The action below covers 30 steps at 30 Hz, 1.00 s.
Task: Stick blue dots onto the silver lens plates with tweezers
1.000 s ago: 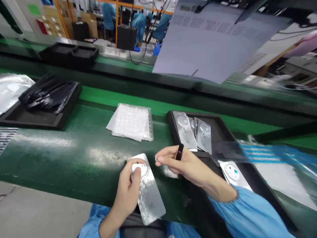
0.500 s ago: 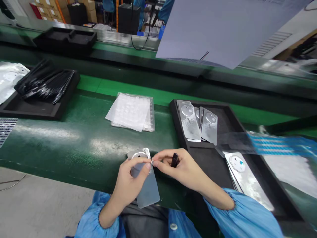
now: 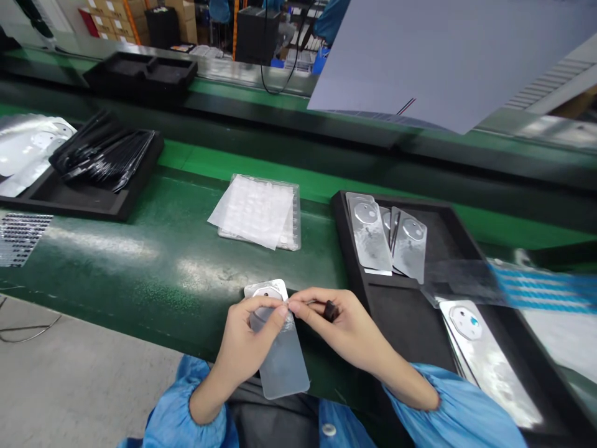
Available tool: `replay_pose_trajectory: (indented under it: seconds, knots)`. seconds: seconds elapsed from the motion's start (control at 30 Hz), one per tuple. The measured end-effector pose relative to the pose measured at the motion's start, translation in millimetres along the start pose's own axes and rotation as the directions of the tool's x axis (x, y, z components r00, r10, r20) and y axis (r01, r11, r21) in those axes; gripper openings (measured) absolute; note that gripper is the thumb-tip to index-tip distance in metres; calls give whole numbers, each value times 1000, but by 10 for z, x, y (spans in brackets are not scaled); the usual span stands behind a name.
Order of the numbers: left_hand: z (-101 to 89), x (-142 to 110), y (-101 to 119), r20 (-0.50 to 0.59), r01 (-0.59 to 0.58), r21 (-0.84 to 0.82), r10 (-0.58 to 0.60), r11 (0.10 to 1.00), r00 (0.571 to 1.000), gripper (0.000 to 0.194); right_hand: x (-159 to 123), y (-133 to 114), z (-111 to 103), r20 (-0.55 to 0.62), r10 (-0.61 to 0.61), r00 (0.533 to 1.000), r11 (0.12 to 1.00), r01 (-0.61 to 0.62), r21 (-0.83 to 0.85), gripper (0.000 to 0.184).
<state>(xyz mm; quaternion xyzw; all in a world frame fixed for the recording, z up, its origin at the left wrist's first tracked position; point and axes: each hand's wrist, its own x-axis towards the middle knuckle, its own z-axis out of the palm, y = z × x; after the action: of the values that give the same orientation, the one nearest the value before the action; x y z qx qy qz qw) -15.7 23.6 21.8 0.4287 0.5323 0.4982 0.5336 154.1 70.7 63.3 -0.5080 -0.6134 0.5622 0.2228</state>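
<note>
A grey phone back cover (image 3: 283,361) with a round camera opening lies at the bench edge in front of me, slightly tilted. Above its upper half, my left hand (image 3: 252,333) pinches thumb and forefinger together, their tips meeting those of my right hand (image 3: 338,320). Whatever is between the fingertips is too small to make out. A short black object (image 3: 331,310) is tucked in the curled fingers of my right hand; its kind is not clear. Part of the cover's camera area is hidden behind my left fingers.
On the right, a black foam tray (image 3: 396,317) holds several phone back covers (image 3: 370,230) and a blue-striped clear film (image 3: 541,286). A clear plastic tray (image 3: 296,218) lies under white sheets (image 3: 254,211). Black pouches (image 3: 105,155) fill another tray at left. A paper sheet (image 3: 420,56) hangs above.
The view has shifted slightly, so the bench things appear a little displaced. Both hands keep their fingertips together over the cover; a small pale bit seen between them earlier no longer shows clearly.
</note>
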Motion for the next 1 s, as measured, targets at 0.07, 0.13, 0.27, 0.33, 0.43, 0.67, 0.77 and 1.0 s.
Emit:
replay_pose_trajectory:
  seconds: [0.07, 0.13, 0.27, 0.33, 0.43, 0.67, 0.77, 1.0]
  knots:
    - [1, -6, -7, 0, -4, 27, 4, 1000, 1000, 16, 4, -17, -3, -3, -1, 1000, 1000, 1, 5, 51]
    - [5, -11, -15, -3, -16, 46, 16, 999, 1000, 14, 3, -48, -26, 3, -13, 1000, 1000, 13, -15, 54]
    - [20, -15, -44, -44, -58, 24, 59, 998, 997, 19, -11, -141, -111, 76, -34, 997, 990, 44, -135, 54]
    - [30, -18, -63, -39, -79, 6, 79, 997, 996, 23, -16, -179, -144, 134, -17, 991, 982, 41, -183, 51]
    - [39, -25, -81, -24, -115, -15, 114, 993, 993, 21, -14, -198, -161, 189, 22, 982, 980, 17, -199, 51]
    - [32, -19, -46, -38, -135, -40, 133, 990, 990, 27, 6, -162, -144, 212, 52, 976, 986, -17, -165, 51]
    - [30, -8, -21, -55, -134, -55, 131, 989, 990, 22, 9, -146, -125, 190, 35, 981, 997, -21, -79, 54]
    - [29, -7, 0, -62, -82, -94, 77, 992, 995, 14, -23, -129, -78, 166, 79, 983, 997, -76, -25, 49]
